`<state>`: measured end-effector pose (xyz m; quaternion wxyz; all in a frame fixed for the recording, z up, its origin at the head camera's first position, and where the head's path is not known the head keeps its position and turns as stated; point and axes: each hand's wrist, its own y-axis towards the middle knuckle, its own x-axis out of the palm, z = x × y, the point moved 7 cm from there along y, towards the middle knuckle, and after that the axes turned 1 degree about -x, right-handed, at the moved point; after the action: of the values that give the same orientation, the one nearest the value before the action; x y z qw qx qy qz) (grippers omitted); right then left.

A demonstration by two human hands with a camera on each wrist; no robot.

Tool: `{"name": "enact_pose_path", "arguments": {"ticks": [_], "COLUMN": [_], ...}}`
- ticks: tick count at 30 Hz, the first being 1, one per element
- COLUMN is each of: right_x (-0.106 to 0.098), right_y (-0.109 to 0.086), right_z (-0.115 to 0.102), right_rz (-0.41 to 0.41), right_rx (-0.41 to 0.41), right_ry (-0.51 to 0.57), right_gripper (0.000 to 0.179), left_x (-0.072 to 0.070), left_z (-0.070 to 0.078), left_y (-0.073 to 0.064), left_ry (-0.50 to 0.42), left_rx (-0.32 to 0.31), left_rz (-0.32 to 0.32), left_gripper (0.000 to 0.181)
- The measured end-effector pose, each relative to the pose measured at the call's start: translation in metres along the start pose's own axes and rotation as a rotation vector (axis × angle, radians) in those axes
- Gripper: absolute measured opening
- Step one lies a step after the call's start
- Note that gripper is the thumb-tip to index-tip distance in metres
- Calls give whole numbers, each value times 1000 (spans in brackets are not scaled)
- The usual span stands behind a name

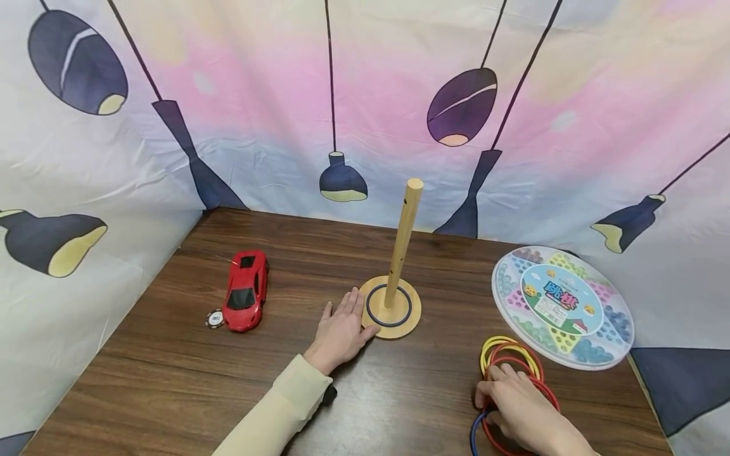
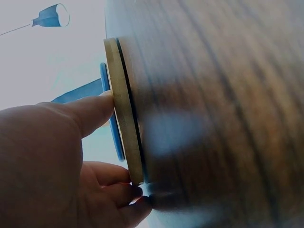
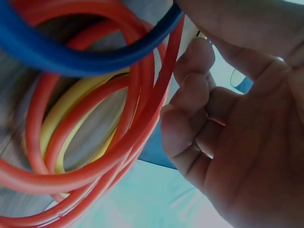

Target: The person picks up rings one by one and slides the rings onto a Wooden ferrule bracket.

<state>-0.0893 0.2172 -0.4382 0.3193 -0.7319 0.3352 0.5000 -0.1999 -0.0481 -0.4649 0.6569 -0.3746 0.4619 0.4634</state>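
Head view: a wooden peg stand (image 1: 403, 247) rises from the brown tabletop (image 1: 171, 380) just past the picture's centre, towards 5 o'clock. Its long axis is upright, the top pointing to about 12 o'clock in the picture. A dark blue ring (image 1: 390, 325) lies flat on its round base, encircling the peg. The left hand (image 1: 340, 332) meets the base from 8 o'clock with fingers extended, gripping nothing, probably to steady it. At the stand's 4 o'clock, the right hand (image 1: 516, 405) bends over a loose heap of yellow rings (image 1: 485, 354), red rings (image 1: 550, 396) and a loose blue ring (image 1: 473, 437). At 9 o'clock sits a red toy car (image 1: 246, 291), nose towards 6 o'clock, with a poker chip (image 1: 215, 318) beside it; at 3 o'clock lies a round Chinese checkers board (image 1: 561, 307).

Left wrist view: the base appears edge-on, its long edge slanting from 11 to 6 o'clock. The thumb touches the rim and the other fingers reach its lower end, none closing around it.

Right wrist view: the fingers are curled; near 12 o'clock thumb and forefinger seem to pinch the loose blue ring, perhaps to separate it from the red and yellow tangle at 9 o'clock. Their exact contact is partly cut off.
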Motion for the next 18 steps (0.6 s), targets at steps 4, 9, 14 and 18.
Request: {"name": "enact_pose_path", "arguments": {"ticks": [4, 9, 14, 18], "right_x": [-2, -4, -6, -8], "right_y": [-1, -4, -5, -5], "right_z": [2, 4, 8, 12], "right_rz": [12, 18, 4, 2], "right_rx": [7, 8, 31, 30], "right_ry": [5, 19, 64, 119], "right_gripper": [34, 34, 32, 30], "left_x": [0, 2, 2, 1], "left_z": [0, 0, 0, 0], "left_y": [-1, -2, -1, -1], "left_ry": [-3, -15, -24, -26], "left_rx": [-1, -9, -9, -8], "left_rz": [0, -18, -18, -13], "left_gripper": [78, 79, 79, 79]}}
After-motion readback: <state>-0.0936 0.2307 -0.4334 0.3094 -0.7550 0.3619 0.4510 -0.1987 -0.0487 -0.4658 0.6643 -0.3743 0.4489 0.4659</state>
